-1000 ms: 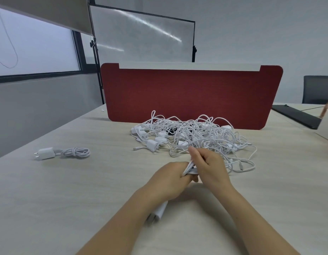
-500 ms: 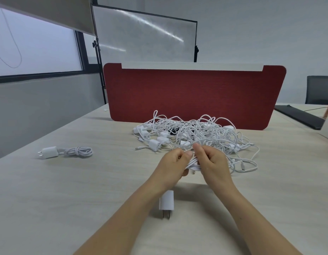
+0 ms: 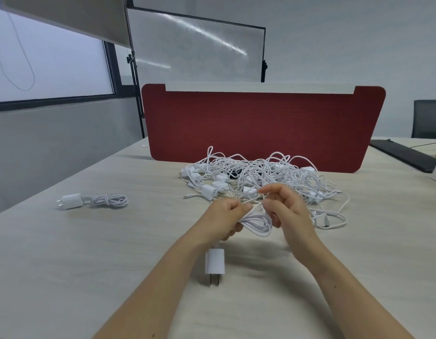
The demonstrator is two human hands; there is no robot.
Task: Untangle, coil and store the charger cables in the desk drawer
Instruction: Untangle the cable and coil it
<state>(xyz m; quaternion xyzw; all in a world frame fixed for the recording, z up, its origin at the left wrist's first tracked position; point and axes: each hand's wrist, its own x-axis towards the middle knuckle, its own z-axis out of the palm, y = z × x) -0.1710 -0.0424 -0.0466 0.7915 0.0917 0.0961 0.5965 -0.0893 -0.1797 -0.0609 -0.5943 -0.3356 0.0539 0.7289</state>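
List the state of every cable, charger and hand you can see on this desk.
left hand, grips the looped cable.
right hand, pinches a strand of that cable.
looped cable, bundled, held above the desk.
plug adapter, hangs below the left hand, prongs down.
cable pile, tangled, lying before the red divider.
coiled charger, wound up, lying apart at the left.

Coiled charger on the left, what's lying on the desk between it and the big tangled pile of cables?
Head view: only bare desk between the coiled charger and the tangled pile, apart from one loose connector end at the pile's edge.
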